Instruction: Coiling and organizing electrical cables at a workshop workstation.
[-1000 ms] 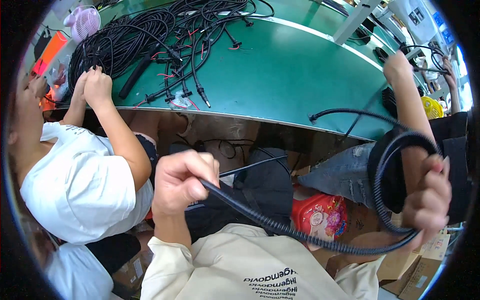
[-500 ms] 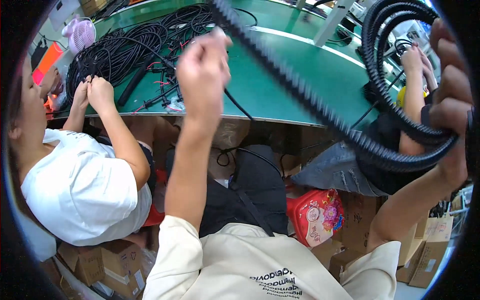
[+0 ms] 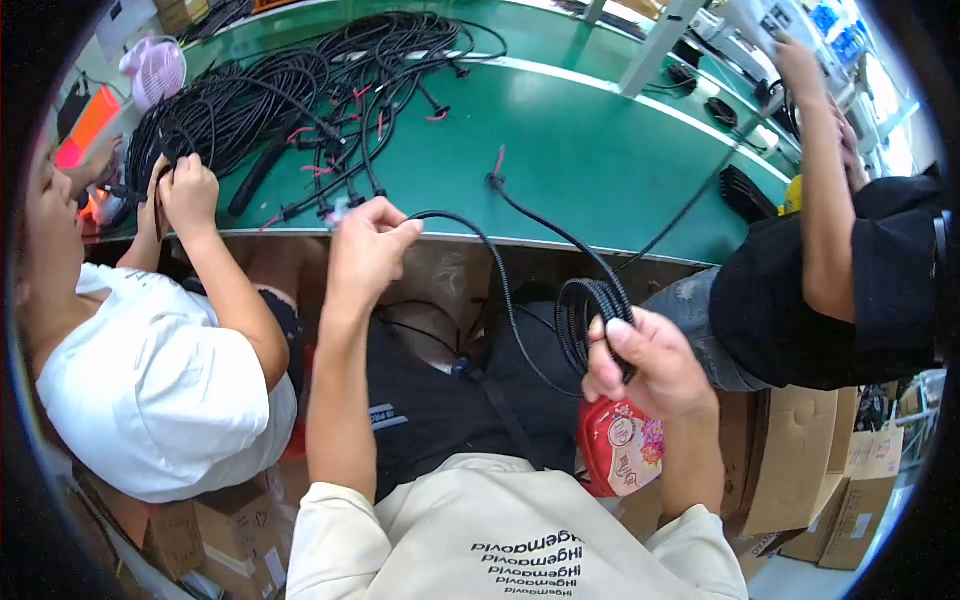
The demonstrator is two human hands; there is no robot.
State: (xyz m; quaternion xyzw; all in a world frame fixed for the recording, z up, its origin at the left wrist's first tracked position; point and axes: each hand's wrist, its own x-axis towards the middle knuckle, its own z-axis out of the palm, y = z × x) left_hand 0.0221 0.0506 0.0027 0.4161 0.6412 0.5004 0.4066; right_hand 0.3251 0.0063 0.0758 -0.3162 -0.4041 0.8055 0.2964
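A coil of ribbed black cable [image 3: 574,322] hangs over my lap, gripped by my right hand [image 3: 655,365], whose fingers and thumb close round its right side. My left hand [image 3: 368,252] is by the table's front edge, thumb and fingers pinched on a black cable length [image 3: 470,225] that loops right and down toward the coil. From the top of the coil another stretch rises to a cable end [image 3: 495,181] with thin red wires, over the green table. What lies inside my left fingers is partly hidden.
A large heap of black cables [image 3: 240,105] covers the left of the green table [image 3: 590,140]. A co-worker in white [image 3: 160,370] handles cable at left; another in black [image 3: 880,290] sits at right. A red stool [image 3: 610,450] and cardboard boxes [image 3: 790,460] stand below.
My right hand has brought the coil down and left from the upper right, and the coil is now smaller and tighter. My left hand has come down, now pinching cable.
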